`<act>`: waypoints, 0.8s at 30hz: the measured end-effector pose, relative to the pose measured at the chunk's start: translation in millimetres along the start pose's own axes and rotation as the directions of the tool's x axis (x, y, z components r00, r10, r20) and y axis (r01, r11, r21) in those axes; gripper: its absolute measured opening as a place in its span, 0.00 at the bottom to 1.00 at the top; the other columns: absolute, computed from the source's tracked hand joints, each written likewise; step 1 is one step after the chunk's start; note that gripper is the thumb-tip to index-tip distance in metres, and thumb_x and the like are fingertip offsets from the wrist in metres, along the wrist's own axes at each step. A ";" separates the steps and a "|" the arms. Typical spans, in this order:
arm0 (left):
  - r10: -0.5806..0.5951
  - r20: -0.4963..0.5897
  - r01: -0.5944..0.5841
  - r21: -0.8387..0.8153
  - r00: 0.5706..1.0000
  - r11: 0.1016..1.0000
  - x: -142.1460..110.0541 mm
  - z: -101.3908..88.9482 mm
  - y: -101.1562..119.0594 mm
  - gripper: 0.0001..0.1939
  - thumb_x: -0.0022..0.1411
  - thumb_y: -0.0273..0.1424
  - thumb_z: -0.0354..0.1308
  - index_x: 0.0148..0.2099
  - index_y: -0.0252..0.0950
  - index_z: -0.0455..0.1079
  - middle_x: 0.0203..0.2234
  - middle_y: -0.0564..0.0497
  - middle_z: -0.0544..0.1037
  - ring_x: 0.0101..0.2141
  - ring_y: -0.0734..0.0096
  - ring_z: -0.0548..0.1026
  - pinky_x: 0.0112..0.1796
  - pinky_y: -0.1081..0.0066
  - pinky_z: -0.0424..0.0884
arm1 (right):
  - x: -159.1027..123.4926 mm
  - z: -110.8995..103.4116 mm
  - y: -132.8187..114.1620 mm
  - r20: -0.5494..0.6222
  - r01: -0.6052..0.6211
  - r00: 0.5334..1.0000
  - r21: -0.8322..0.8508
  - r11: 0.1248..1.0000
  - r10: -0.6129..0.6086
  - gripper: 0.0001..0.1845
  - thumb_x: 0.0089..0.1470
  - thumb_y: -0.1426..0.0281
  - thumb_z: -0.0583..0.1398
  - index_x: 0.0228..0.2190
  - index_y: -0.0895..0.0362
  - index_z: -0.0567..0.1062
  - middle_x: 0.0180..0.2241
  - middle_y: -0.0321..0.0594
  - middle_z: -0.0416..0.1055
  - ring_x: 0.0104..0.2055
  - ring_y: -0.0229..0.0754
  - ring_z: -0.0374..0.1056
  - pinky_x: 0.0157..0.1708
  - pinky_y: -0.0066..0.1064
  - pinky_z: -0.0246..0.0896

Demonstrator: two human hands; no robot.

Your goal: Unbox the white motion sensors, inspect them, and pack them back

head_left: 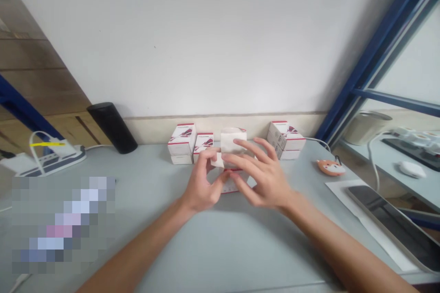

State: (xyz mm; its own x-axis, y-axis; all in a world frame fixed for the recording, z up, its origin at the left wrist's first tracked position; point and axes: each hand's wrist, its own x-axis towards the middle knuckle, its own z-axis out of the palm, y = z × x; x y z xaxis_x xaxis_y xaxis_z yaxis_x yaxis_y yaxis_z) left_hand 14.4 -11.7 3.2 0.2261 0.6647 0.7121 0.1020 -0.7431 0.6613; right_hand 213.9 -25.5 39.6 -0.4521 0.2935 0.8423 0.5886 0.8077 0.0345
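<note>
My left hand (201,183) and my right hand (263,174) meet at the middle of the grey table (220,247). Both grip a small white box (231,144) with red trim; its white flap stands up above my fingers. My left fingers pinch the box's left side. The fingers of my right hand spread over its right side and top. The box's lower part (229,187) rests on the table, partly hidden by my hands.
Several white-and-red boxes (182,139) (285,136) stand along the wall. A black cylinder (112,127) and a power strip (51,155) lie at the left. At the right are an orange fox-shaped item (330,167) and a tablet (392,224).
</note>
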 end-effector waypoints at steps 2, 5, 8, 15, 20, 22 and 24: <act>-0.042 -0.044 0.041 -0.017 0.998 0.999 1.1 -1.8 -3.0 0.14 0.69 0.33 0.61 0.49 0.44 0.58 0.49 0.48 0.68 0.47 0.67 0.72 0.47 0.65 0.76 | 1.5 -4.6 8.5 -0.098 -0.031 0.995 -0.035 0.999 0.028 0.23 0.61 0.75 0.61 0.57 0.51 0.72 0.50 0.40 0.81 0.64 0.51 0.69 0.66 0.48 0.54; -0.130 -0.077 0.131 0.003 0.988 0.991 4.2 -8.1 -6.9 0.15 0.69 0.38 0.61 0.52 0.44 0.60 0.50 0.48 0.68 0.43 0.68 0.72 0.44 0.67 0.76 | 2.3 -10.4 27.9 -0.278 -0.250 0.932 -0.025 0.968 0.233 0.17 0.61 0.76 0.59 0.51 0.52 0.74 0.48 0.44 0.79 0.56 0.51 0.73 0.57 0.45 0.63; -0.184 -0.072 0.190 0.074 0.980 0.979 8.2 -16.1 -11.1 0.15 0.70 0.41 0.60 0.54 0.43 0.64 0.50 0.47 0.70 0.41 0.67 0.72 0.43 0.65 0.75 | -4.8 -8.5 54.0 -0.150 -0.485 0.868 -0.058 0.873 0.472 0.13 0.64 0.74 0.55 0.46 0.53 0.76 0.43 0.45 0.78 0.48 0.50 0.73 0.52 0.44 0.66; -0.156 0.031 0.147 0.203 0.987 0.968 21.7 -34.5 -6.2 0.08 0.72 0.39 0.56 0.42 0.41 0.70 0.41 0.48 0.70 0.43 0.63 0.72 0.42 0.65 0.74 | -47.1 26.9 96.0 0.420 -0.548 0.671 -0.272 0.791 0.610 0.14 0.64 0.64 0.62 0.48 0.56 0.79 0.50 0.48 0.80 0.61 0.56 0.67 0.61 0.49 0.58; -0.205 0.149 0.153 0.302 0.967 0.941 33.1 -47.9 11.5 0.08 0.69 0.38 0.59 0.38 0.40 0.73 0.37 0.49 0.71 0.38 0.64 0.72 0.37 0.67 0.73 | -43.0 28.6 89.6 0.386 -0.551 0.710 -0.216 0.806 0.589 0.08 0.63 0.67 0.63 0.43 0.54 0.80 0.47 0.44 0.81 0.63 0.55 0.68 0.64 0.51 0.56; -0.203 0.159 0.145 0.313 0.966 0.939 34.4 -49.3 14.6 0.08 0.70 0.37 0.59 0.40 0.40 0.74 0.38 0.48 0.72 0.38 0.65 0.73 0.37 0.67 0.73 | -28.6 17.6 74.8 0.282 -0.584 0.755 -0.121 0.803 0.592 0.11 0.66 0.63 0.61 0.47 0.53 0.78 0.48 0.43 0.81 0.54 0.50 0.74 0.58 0.46 0.65; -0.179 0.160 0.121 0.322 0.971 0.939 33.3 -48.7 14.7 0.07 0.70 0.36 0.58 0.40 0.40 0.74 0.38 0.48 0.72 0.39 0.65 0.73 0.39 0.66 0.73 | -8.8 4.0 53.3 0.077 -0.571 0.821 0.115 0.813 0.566 0.13 0.67 0.60 0.62 0.49 0.52 0.76 0.47 0.42 0.80 0.46 0.45 0.77 0.51 0.40 0.71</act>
State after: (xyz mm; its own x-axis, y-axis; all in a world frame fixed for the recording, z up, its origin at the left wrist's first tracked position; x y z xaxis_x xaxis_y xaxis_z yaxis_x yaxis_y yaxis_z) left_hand -23.8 3.3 48.1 0.3559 0.7663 0.5349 0.4348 -0.6424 0.6311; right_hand 246.6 17.0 31.9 -0.0899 0.7371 0.6698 0.6594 0.5481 -0.5146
